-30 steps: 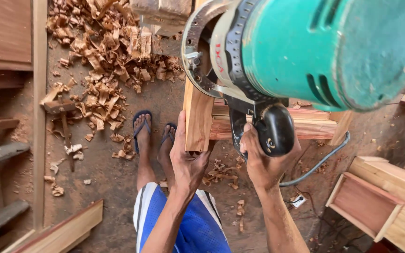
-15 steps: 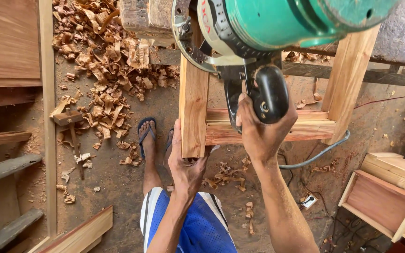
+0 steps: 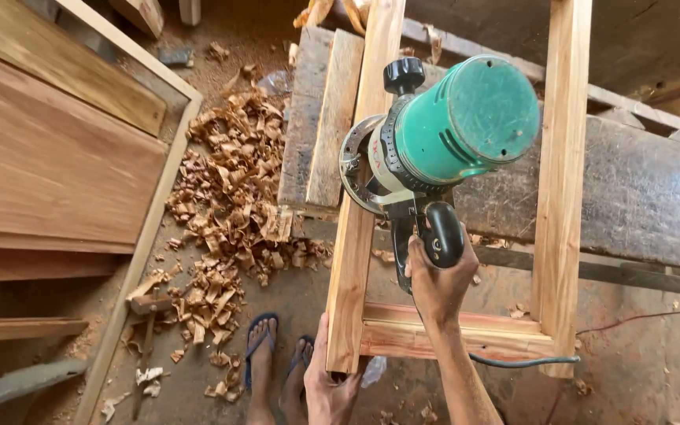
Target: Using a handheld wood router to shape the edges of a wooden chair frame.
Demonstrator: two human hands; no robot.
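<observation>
Right now your right hand (image 3: 434,287) is clenched on the black handle of the green router (image 3: 442,145), its base riding the wooden frame (image 3: 356,260); your left hand (image 3: 328,386) clasps the frame's lower corner, likely steadying it above the shavings (image 3: 230,205).

One router (image 3: 442,149), two frame rails (image 3: 360,212).

Dirt floor (image 3: 639,354), wood shavings (image 3: 234,197), dark workbench (image 3: 639,189) bearing wooden frame (image 3: 560,197), perhaps planks (image 3: 320,118)

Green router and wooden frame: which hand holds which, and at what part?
The right hand grips the green router by its black handle. The left hand holds the wooden frame at its lower left corner.
</observation>
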